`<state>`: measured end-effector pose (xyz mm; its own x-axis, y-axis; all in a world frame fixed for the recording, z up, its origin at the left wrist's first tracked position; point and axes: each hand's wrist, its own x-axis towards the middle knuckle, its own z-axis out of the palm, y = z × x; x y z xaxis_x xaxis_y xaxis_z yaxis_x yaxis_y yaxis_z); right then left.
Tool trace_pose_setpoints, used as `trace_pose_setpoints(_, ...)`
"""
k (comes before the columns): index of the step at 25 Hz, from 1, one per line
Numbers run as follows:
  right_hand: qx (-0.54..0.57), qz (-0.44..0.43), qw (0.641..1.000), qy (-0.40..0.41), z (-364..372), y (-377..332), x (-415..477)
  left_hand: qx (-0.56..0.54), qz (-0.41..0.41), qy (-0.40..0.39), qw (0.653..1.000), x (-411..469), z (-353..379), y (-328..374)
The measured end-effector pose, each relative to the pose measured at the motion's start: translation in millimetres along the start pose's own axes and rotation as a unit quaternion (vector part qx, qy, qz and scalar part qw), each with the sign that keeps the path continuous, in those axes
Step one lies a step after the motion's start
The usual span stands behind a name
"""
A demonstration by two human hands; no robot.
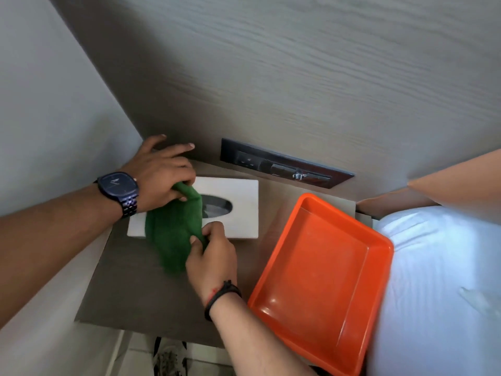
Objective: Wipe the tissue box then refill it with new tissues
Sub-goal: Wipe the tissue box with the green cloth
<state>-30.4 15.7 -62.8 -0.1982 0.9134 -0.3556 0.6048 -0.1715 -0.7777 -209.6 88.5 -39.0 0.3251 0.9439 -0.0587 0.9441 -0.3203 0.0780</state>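
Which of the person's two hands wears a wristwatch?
The left hand, gripping the green cloth at its far end over the tissue box. The right hand wears only a thin black band.

Head camera looks steeply down, close above bedside table (130, 294).

Bare tabletop (130, 289) left; orange tray (320, 280) crowding right.

No text, label, brand or number can be read anywhere. The dial of the watch (118, 183) on the left wrist carries a small pale mark, too blurred to make out. The white tissue box (238, 210) near the surface's back edge, the orange tray (320, 280) and the dark switch panel (284, 166) bear no legible print.
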Motion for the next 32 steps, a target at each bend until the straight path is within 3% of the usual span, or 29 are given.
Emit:
trace_pose_setpoints(3, 0.019, -0.067, 0.996, 0.051, -60.1, 9.5, 4.3, -0.109, -0.098, 0.032, 0.989, 7.5, -25.7, 21.5)
trace_pose_setpoints(5, 0.021, -0.071, 0.995, 0.064, -124.7, 28.2, 11.2, -0.163, -0.12, 0.028, 0.979, 28.4, -33.8, 56.0)
trace_pose_setpoints(7, 0.003, -0.064, 0.997, 0.041, -183.7, 52.0, 16.7, -0.191, -0.123, -0.008, 0.974, 53.3, -33.0, 100.4)
trace_pose_setpoints(11, -0.053, -0.001, 0.998, 0.035, -251.2, 118.3, 29.4, -0.141, -0.136, -0.121, 0.973, 106.2, -1.0, 183.5)
trace_pose_setpoints(15, -0.098, 0.055, 0.993, 0.034, -252.2, 177.1, 52.1, -0.111, -0.132, -0.184, 0.968, 136.9, 44.6, 218.0)
trace_pose_setpoints(18, -0.178, 0.071, 0.98, 0.059, -245.5, 189.6, 63.9, -0.078, -0.089, -0.081, 0.99, 140.4, 68.3, 229.8)
trace_pose_setpoints(21, -0.388, -0.02, 0.91, 0.147, -226.8, 194.4, 55.1, -0.021, 0.012, 0.014, 1.0, 125.4, 91.6, 223.2)
trace_pose_setpoints(24, -0.473, -0.115, 0.871, 0.066, -198.7, 209.4, 36.5, 0.023, 0.065, 0.032, 0.997, 116.8, 106.6, 213.4)
trace_pose_setpoints(29, -0.454, -0.066, 0.888, 0.036, -185.4, 217.6, 33.5, 0.032, 0.076, 0.009, 0.997, 118.1, 102.2, 217.5)
trace_pose_setpoints(32, -0.396, -0.072, 0.912, 0.079, -199.2, 191.2, 21.0, -0.037, 0.039, 0.006, 0.999, 114.1, 77.5, 230.4)
